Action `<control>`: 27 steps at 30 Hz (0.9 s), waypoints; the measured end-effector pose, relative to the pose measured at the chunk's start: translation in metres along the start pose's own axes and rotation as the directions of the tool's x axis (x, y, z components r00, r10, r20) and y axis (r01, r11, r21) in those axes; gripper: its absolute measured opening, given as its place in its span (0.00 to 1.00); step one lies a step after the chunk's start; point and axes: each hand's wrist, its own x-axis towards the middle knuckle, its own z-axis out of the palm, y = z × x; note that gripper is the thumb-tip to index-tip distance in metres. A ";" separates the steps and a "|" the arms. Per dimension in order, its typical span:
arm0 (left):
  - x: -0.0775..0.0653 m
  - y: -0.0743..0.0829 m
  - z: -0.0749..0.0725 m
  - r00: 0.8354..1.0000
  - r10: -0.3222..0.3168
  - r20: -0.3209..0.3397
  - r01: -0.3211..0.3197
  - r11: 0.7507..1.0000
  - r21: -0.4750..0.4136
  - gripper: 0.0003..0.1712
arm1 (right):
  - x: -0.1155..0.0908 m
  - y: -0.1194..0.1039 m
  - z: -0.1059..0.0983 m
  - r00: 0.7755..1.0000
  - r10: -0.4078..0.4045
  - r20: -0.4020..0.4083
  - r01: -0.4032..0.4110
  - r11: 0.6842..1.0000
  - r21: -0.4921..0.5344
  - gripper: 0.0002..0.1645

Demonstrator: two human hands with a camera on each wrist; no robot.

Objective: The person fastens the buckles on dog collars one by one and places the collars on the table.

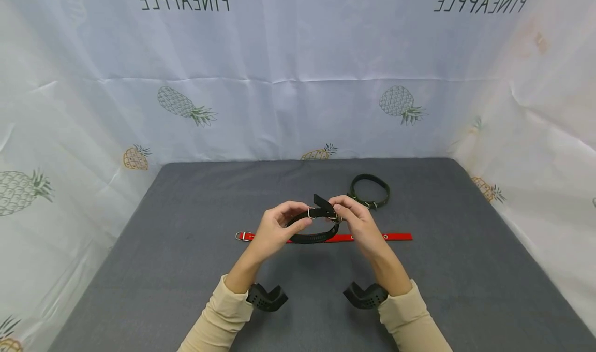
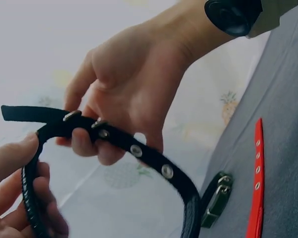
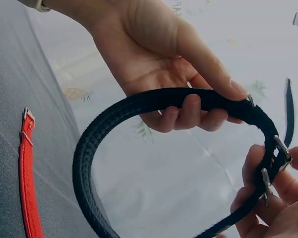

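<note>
Both hands hold a black collar (image 1: pixel 311 238), bent into a loop above the table. My left hand (image 1: pixel 273 226) grips the band between thumb and fingers, beside a metal ring. At the metal buckle (image 3: pixel 282 148), my right hand (image 1: pixel 362 221) pinches the strap with thumb and fingertips. The strap's free end (image 2: pixel 30 113) passes through the buckle and sticks out past it. Metal eyelets (image 2: pixel 136 150) show along the strap, and part of the band looks braided or textured.
A red collar (image 1: pixel 398 236) lies stretched flat on the grey table (image 1: pixel 195 290), behind the hands. Farther back to the right, a dark green collar (image 1: pixel 388 189) is buckled into a loop. White curtains (image 1: pixel 279 41) with pineapple prints surround the table at the back and sides.
</note>
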 end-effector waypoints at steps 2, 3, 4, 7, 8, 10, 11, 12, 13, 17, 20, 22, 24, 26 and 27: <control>0.000 -0.001 0.001 1.000 0.011 -0.009 -0.012 1.000 -0.013 0.16 | 0.000 -0.001 0.001 1.000 0.005 0.007 -0.005 1.000 0.001 0.10; 0.001 -0.001 0.001 1.000 0.022 -0.013 -0.022 1.000 -0.018 0.16 | 0.000 -0.001 0.001 1.000 0.006 0.012 -0.006 1.000 -0.001 0.10; 0.001 -0.001 0.001 0.999 0.028 -0.016 -0.028 0.999 -0.024 0.16 | -0.001 -0.001 0.001 1.000 0.007 0.019 -0.007 1.000 0.002 0.10; 0.001 -0.002 0.002 0.999 0.046 -0.016 -0.047 0.999 -0.018 0.16 | -0.001 -0.002 0.001 0.999 0.003 0.047 -0.003 1.000 0.020 0.11; 0.001 -0.003 0.002 0.999 0.048 -0.011 -0.048 0.999 -0.011 0.16 | -0.001 -0.002 0.001 0.998 -0.001 0.057 0.000 1.000 0.026 0.11; 0.001 -0.004 0.002 0.999 0.046 0.005 -0.046 0.999 0.002 0.15 | -0.002 -0.002 0.002 0.997 -0.020 0.077 0.016 0.999 0.044 0.11; 0.001 -0.004 0.003 0.999 0.041 0.013 -0.042 0.999 0.010 0.16 | -0.002 -0.003 0.002 0.996 -0.034 0.086 0.030 0.998 0.050 0.11; 0.001 -0.004 0.003 0.999 0.041 0.022 -0.041 0.999 0.019 0.16 | -0.002 -0.003 0.003 0.994 -0.050 0.093 0.045 0.997 0.059 0.11; 0.000 -0.004 0.003 0.999 0.039 0.027 -0.040 0.999 0.018 0.16 | -0.002 -0.003 0.003 0.993 -0.068 0.100 0.062 0.996 0.064 0.12; -0.001 -0.003 0.003 0.998 0.060 0.028 -0.061 0.998 0.025 0.17 | -0.003 -0.004 0.005 0.982 -0.133 0.132 0.123 0.989 0.084 0.13; -0.002 -0.002 0.003 0.995 0.103 0.015 -0.103 0.993 0.052 0.16 | -0.004 -0.005 0.006 0.972 -0.166 0.164 0.152 0.984 0.095 0.12; -0.002 -0.001 0.002 0.991 0.134 0.007 -0.134 0.988 0.078 0.16 | -0.003 -0.005 0.007 0.966 -0.186 0.180 0.169 0.980 0.105 0.12; -0.002 0.000 0.001 0.986 0.165 0.002 -0.165 0.982 0.096 0.15 | -0.003 -0.005 0.008 0.958 -0.214 0.188 0.196 0.974 0.112 0.11; -0.002 0.001 0.001 0.982 0.191 -0.001 -0.189 0.976 0.106 0.15 | -0.003 -0.005 0.010 0.954 -0.235 0.186 0.216 0.969 0.117 0.11; -0.002 0.001 0.001 0.979 0.205 -0.002 -0.203 0.973 0.111 0.15 | -0.003 -0.005 0.010 0.953 -0.245 0.181 0.226 0.967 0.116 0.11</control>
